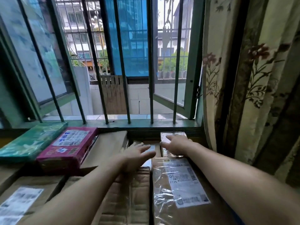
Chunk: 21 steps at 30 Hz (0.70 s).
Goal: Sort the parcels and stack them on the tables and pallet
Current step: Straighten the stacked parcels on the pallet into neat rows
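Observation:
Cardboard parcels lie packed side by side below a barred window. My right hand (176, 144) rests flat with straight fingers on a small taped parcel (168, 135) at the back, close to the sill. My left hand (137, 152) reaches forward with spread fingers over a small parcel (153, 149) in the middle; contact is unclear. In front of them lies a long brown parcel (180, 192) wrapped in clear tape with a white label. A corrugated brown parcel (129, 200) lies left of it, under my left forearm.
A pink box (68, 146) and a green wrapped packet (30, 142) lie at the back left on a large brown box (105, 143). Another labelled box (24, 202) sits at the front left. The window bars (123, 62) stand behind and a floral curtain (253, 78) hangs on the right.

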Each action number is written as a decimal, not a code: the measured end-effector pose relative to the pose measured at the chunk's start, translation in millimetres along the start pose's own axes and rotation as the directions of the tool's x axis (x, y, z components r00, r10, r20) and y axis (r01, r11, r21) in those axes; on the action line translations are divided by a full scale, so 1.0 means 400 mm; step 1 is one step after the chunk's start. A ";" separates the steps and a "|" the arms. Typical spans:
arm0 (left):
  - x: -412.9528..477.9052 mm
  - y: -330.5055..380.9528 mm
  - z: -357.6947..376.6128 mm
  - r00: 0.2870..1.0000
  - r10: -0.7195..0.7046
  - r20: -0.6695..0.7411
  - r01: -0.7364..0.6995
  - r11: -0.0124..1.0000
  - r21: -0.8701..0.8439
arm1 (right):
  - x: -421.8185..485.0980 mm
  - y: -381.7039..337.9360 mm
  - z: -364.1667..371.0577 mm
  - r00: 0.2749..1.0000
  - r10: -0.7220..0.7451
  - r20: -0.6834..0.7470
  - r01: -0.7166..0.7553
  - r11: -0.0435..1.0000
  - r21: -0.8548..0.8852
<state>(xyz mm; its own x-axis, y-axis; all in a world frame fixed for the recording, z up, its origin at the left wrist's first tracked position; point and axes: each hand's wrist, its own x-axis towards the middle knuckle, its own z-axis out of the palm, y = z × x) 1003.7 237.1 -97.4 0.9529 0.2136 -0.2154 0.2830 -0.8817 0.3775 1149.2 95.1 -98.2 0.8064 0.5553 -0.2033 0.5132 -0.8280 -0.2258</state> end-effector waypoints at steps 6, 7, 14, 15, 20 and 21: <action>-0.056 -0.164 -0.003 0.939 -0.332 -0.093 0.342 0.932 0.118 | -0.019 -0.095 0.031 0.987 -0.123 0.104 0.121 0.992 0.030; -0.057 -0.174 0.010 0.932 -0.357 -0.059 0.362 0.928 0.094 | -0.017 -0.100 0.039 0.986 -0.119 0.117 0.116 0.993 0.037; -0.077 -0.201 0.000 0.936 -0.345 -0.069 0.348 0.936 0.049 | -0.081 -0.179 0.003 0.967 -0.256 -0.011 0.252 0.958 -0.138; -0.089 -0.208 0.003 0.933 -0.354 -0.069 0.358 0.932 0.058 | -0.098 -0.206 0.004 0.960 -0.277 0.051 0.281 0.944 -0.170; -0.087 -0.232 0.020 0.946 -0.323 0.001 0.322 0.944 0.071 | -0.149 -0.302 0.049 0.912 -0.233 0.338 0.334 0.899 -0.283; -0.087 -0.238 0.009 0.959 -0.283 0.028 0.280 0.956 0.085 | -0.156 -0.307 0.048 0.922 -0.206 0.328 0.301 0.914 -0.272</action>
<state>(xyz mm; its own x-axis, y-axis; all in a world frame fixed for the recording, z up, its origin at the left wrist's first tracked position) 943.4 312.0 -129.1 0.8303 0.4425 -0.3387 0.5280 -0.8191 0.2242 1030.2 163.3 -75.9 0.5417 0.7078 -0.4534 0.7916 -0.6110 -0.0080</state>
